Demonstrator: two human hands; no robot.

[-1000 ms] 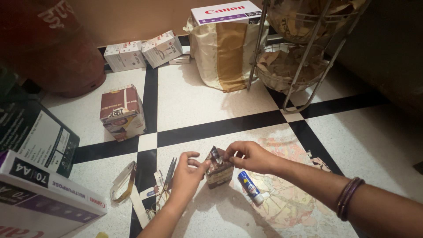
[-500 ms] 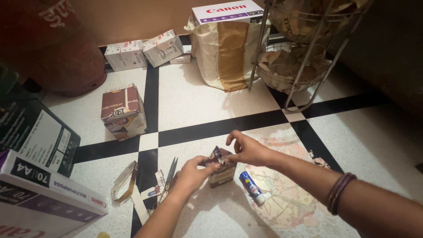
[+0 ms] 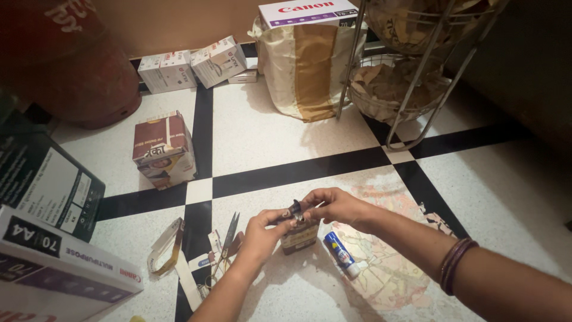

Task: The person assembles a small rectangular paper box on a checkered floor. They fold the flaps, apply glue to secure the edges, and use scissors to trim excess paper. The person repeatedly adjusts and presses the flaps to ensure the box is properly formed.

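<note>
A small brown paper box (image 3: 299,237) stands on the floor in front of me. My left hand (image 3: 262,235) and my right hand (image 3: 335,206) both pinch the folded flap at its top, fingertips meeting over it. A blue and white glue stick (image 3: 341,254) lies just right of the box, under my right wrist. Scissors (image 3: 226,240) and paper strips (image 3: 170,250) lie just left of my left hand. Several bangles (image 3: 454,266) sit on my right forearm.
A larger folded paper box (image 3: 164,150) stands to the far left. Paper ream packs (image 3: 53,262) lie at the left edge. A red gas cylinder (image 3: 71,59), small white cartons (image 3: 190,67), a cloth bag (image 3: 304,65) and a wire rack (image 3: 411,71) line the wall.
My right hand's fingers have come down from above the box and closed on the top flap. My left hand has risen to pinch the flap too. The view shifted slightly.
</note>
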